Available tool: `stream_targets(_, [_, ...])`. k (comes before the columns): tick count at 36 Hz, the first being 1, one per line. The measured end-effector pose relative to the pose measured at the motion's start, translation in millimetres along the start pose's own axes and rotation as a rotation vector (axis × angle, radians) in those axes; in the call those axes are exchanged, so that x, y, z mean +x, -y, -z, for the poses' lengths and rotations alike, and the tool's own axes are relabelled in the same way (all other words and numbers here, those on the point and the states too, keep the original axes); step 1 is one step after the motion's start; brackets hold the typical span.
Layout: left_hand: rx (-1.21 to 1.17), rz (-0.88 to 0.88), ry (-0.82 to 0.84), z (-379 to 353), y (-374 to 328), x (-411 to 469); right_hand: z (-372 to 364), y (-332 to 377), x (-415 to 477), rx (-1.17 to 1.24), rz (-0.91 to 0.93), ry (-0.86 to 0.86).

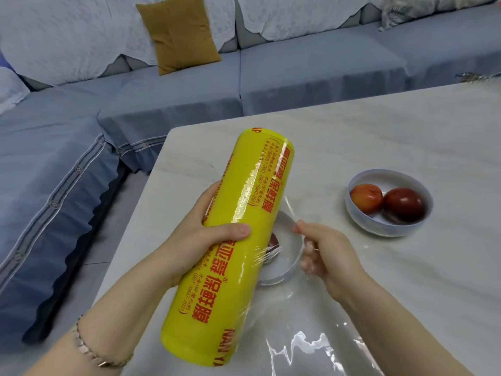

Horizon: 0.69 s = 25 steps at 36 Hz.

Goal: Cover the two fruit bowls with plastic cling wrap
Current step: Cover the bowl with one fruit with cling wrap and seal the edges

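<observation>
Cling wrap roll [238, 240]: by what is it held?
It is clasped round its middle by the left hand [206, 234], the grip filled by it, and is raised just left of the near bowl [294, 263].
And the right hand [325, 253]?
Its grip is pinched on the clear film [298, 343], which is stretched from the roll across the near bowl and down over the bench [379, 131].
And the far bowl [390, 229]?
It is set beyond and right of the near bowl, uncovered, with two red fruits [366, 198] inside.

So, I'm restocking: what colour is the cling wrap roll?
The roll is yellow with red lettering; head view.
</observation>
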<state>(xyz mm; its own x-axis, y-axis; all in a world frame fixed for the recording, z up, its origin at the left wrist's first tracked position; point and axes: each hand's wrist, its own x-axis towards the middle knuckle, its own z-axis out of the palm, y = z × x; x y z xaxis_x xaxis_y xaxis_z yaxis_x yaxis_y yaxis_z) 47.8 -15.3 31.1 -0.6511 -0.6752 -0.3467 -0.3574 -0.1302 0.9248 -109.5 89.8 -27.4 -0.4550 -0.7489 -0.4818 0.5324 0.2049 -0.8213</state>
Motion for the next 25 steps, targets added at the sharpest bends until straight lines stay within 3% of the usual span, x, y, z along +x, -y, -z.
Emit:
stream_targets(5, [0.002, 0.062, 0.072, 7.6, 2.7, 3.6, -7.1, 0.1, 10.0, -0.169, 0.011, 0.120])
stream_targets(9, [0.018, 0.072, 0.078, 6.8, 1.6, 6.2, -13.0, 8.2, 16.6, 0.107, -0.156, 0.246])
stream_targets(15, [0.060, 0.049, 0.111, 5.3, -7.0, 6.5, -10.2, 21.5, 28.1, 0.278, -0.288, 0.295])
stream_targets(21, [0.108, 0.046, 0.118, 10.2, -8.3, 5.7, -5.7, 27.2, 35.4, 0.398, -0.318, 0.192])
stream_targets(25, [0.112, 0.037, 0.101, 8.2, -6.3, 3.2, -2.6, 24.9, 35.2, 0.470, -0.195, -0.037])
